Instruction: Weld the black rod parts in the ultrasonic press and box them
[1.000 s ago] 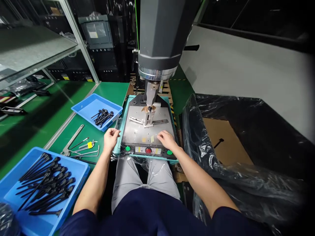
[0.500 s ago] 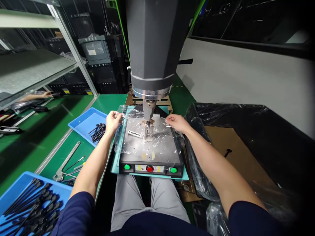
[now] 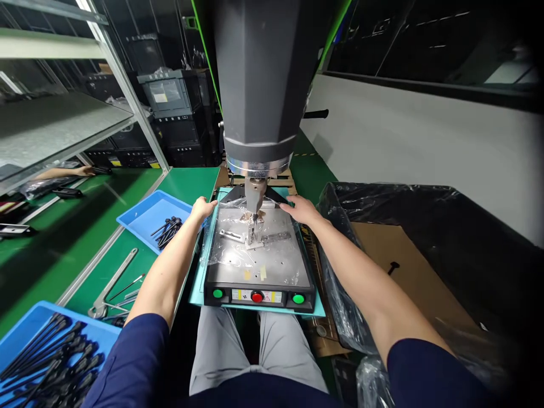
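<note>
Clear plastic film lies crumpled over the left part of a press's metal plate. At the plate's far left corner my left hand is closed on the film's edge, its thumb pointing inward and other fingertips partly hidden. My right hand is at the far right corner, thumb and forefinger apart, with no film clearly visible between them. Between my hands, the press's metal tool stands above a small fixture holding a small dark part. A slotted metal piece sits left of the fixture.
The grey press head looms ahead. Green buttons and a red button line the base front. Blue trays of black parts and a wrench are left. A plastic-lined box is right. Another person's hand shows far left.
My hands have moved slightly closer together. The film that hung over the plate's right edge no longer shows there, and my right fingers have loosened from their pinch.
</note>
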`<state>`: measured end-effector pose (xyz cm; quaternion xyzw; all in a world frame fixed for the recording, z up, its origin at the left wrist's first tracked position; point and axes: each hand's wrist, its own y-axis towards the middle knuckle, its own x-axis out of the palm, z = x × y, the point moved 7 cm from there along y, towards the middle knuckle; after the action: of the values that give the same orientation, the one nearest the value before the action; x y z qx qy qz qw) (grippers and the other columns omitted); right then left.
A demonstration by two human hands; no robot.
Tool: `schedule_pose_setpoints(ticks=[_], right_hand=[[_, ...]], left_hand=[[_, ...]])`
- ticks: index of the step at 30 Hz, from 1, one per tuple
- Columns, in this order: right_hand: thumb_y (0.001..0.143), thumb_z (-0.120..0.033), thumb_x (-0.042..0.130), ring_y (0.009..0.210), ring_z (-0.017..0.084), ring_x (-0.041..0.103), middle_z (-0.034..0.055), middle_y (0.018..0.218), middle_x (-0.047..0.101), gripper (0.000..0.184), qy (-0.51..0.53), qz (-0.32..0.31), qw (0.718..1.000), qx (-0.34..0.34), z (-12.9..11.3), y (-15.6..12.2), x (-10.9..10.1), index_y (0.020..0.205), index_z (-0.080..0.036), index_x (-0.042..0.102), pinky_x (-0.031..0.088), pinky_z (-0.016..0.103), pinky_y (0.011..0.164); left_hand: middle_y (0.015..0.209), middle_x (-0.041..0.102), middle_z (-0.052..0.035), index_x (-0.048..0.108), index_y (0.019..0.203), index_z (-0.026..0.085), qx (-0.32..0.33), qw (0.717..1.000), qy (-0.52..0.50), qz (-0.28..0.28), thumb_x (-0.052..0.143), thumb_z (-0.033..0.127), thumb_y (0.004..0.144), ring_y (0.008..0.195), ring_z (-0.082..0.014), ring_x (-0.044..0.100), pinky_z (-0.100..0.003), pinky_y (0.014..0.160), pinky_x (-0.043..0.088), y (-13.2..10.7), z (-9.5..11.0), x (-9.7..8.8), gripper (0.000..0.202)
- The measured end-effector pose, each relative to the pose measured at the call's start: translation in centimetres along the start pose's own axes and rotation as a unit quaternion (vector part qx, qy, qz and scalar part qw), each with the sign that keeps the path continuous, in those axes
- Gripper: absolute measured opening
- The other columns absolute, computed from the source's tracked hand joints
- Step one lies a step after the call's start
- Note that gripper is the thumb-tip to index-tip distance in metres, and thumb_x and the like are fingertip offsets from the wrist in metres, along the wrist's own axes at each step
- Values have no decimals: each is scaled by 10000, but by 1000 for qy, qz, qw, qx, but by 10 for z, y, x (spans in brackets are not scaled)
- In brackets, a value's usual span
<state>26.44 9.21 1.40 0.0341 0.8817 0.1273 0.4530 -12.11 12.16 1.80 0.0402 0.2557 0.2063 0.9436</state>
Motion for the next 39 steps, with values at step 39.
schedule_pose_setpoints(ticks=[39], right_hand=[[645, -859, 522, 1001, 455, 593, 255, 1160, 566, 1103, 53, 65, 978, 190, 98, -318, 102, 1415, -72, 458, 459, 600, 936]], left_hand=[[1098, 629, -87, 597, 1099, 199, -108, 991, 75, 3, 767, 378, 689, 1047, -252, 614, -390, 947, 469, -304, -194, -30, 479]])
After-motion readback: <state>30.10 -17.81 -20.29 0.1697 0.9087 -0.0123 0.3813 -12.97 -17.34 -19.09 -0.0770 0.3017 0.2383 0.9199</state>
